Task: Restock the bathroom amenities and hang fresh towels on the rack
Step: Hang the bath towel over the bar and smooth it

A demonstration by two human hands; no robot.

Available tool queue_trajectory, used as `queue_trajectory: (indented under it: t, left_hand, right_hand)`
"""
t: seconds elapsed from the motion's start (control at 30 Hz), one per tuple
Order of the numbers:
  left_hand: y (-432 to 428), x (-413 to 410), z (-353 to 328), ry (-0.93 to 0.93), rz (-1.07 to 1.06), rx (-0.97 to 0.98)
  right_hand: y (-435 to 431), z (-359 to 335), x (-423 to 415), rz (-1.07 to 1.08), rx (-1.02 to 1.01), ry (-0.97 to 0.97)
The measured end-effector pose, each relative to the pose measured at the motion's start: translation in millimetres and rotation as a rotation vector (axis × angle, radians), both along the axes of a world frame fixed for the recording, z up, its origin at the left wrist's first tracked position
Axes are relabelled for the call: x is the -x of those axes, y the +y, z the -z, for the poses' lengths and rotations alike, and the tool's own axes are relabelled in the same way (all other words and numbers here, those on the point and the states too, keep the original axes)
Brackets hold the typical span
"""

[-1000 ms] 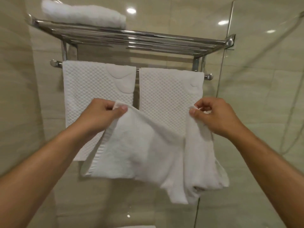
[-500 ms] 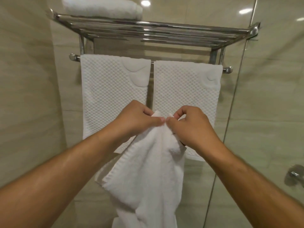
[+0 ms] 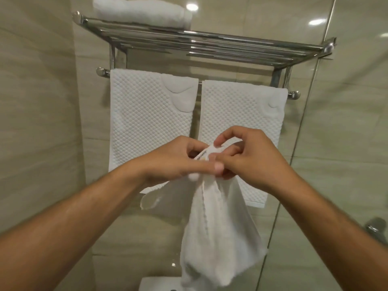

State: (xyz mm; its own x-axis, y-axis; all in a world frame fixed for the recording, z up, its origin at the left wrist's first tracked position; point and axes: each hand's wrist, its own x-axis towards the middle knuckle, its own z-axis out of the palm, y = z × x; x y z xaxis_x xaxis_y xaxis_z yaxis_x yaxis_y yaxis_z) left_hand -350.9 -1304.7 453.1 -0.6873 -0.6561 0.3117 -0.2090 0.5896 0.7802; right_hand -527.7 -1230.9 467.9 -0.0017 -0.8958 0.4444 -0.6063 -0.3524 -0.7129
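Rolled towel [image 3: 142, 11] lies at the left end of the top shelf of the rack [image 3: 210, 45]. Left towel [image 3: 147, 122] hangs from the lower bar. Left hand [image 3: 174, 162], fingers curled, pinches the top corner of the loose towel [image 3: 218, 227], which hangs bunched in front of the rack. Right hand [image 3: 249, 160] touches the left hand and pinches the same corner between thumb and forefinger. Right towel [image 3: 241, 114] hangs just beside the left towel, with a narrow gap between them. Glass panel [image 3: 346, 143] stands at far right.

held towel [image 3: 218, 238] plain white; hanging towels [image 3: 151, 127] white, dimpled waffle weave; rack [image 3: 210, 45] chrome; wall tiles [image 3: 42, 101] beige
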Motion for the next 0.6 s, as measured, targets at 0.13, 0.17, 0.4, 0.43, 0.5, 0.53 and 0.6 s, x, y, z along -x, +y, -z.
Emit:
queue_trajectory:
  t: [0.13,0.17,0.4,0.43,0.5,0.53,0.6]
  left_hand:
    - [0,4,4,-0.022,0.012,0.074]
    - [0,4,4,-0.014,0.002,0.075]
    - [-3,1,5,0.004,-0.031,0.054]
    - [-4,0,7,-0.013,-0.056,0.073]
    - [-8,-7,8,-0.147,-0.072,0.154]
    - [-12,-11,8,-0.254,-0.083,0.199]
    - [-18,-22,11,-0.399,-0.128,0.216]
  right_hand:
    - [-9,1,15,0.251,0.186,0.338]
    - [-11,3,18,0.224,0.173,0.303]
    - [-14,20,41,-0.108,-0.020,-0.004]
    - [-15,21,41,-0.084,0.034,0.003]
    - [-15,20,40,-0.043,0.135,0.027]
    - [-15,19,40,-0.033,0.173,0.021]
    - [-16,15,44,-0.036,0.226,-0.029]
